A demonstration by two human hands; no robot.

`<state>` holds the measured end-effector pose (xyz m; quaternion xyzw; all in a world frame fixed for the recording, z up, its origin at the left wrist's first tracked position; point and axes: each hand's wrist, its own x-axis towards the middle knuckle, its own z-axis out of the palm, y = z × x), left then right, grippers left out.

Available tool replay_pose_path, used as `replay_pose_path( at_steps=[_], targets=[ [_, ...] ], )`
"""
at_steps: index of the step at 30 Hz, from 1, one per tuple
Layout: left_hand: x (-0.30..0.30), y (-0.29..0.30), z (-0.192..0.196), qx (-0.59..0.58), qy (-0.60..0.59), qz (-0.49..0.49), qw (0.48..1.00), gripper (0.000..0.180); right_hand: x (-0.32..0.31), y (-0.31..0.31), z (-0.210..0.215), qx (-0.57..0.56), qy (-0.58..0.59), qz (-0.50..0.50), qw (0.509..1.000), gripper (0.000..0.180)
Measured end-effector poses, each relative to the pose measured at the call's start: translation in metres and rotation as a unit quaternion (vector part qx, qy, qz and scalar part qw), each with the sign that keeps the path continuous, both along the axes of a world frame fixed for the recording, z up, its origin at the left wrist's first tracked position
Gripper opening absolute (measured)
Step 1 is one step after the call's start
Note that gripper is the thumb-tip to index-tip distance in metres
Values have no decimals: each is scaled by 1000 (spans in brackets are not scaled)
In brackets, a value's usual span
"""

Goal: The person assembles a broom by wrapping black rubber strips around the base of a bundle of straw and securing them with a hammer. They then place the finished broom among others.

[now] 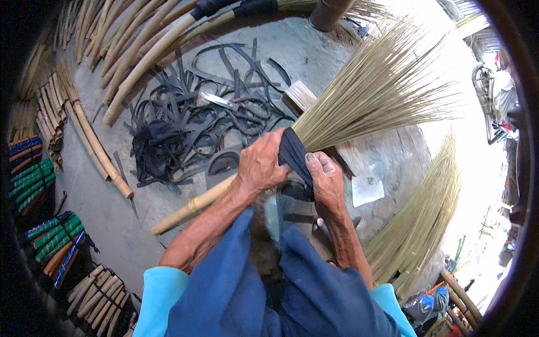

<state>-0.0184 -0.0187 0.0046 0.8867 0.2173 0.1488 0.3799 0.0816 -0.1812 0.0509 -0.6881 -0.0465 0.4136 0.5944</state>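
Observation:
A broom lies slantwise before me, its pale bamboo handle (193, 205) running to the lower left and its straw head (376, 84) fanning out to the upper right. Where straw meets handle, a wide black strip (295, 150) is wrapped around it. My left hand (261, 162) is closed around the broom at this wrapping, its fingers partly hidden beneath. With thumb and fingers pressed together, my right hand (327, 178) pinches the black strip on the near side of the broom.
A tangled pile of black strips (163, 135) with a scissors-like metal tool (218, 100) lies at left. Bamboo-handled brooms (149, 59) and tied bundles (104, 295) fill the left side. Loose straw (418, 224), a wooden block (301, 95) and white sheet (368, 190) lie at right.

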Motion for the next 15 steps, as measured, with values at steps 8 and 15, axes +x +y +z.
replay_pose_path(
  at_steps=[8, 15],
  targets=[
    [-2, -7, 0, 13, -2, 17, 1000, 72, -20, -18, 14, -13, 23, 2, 1000, 33],
    [-16, -6, -6, 12, -170, 50, 984, 40, -19, -27, 14, 25, 32, -63, 997, 23]
  ],
)
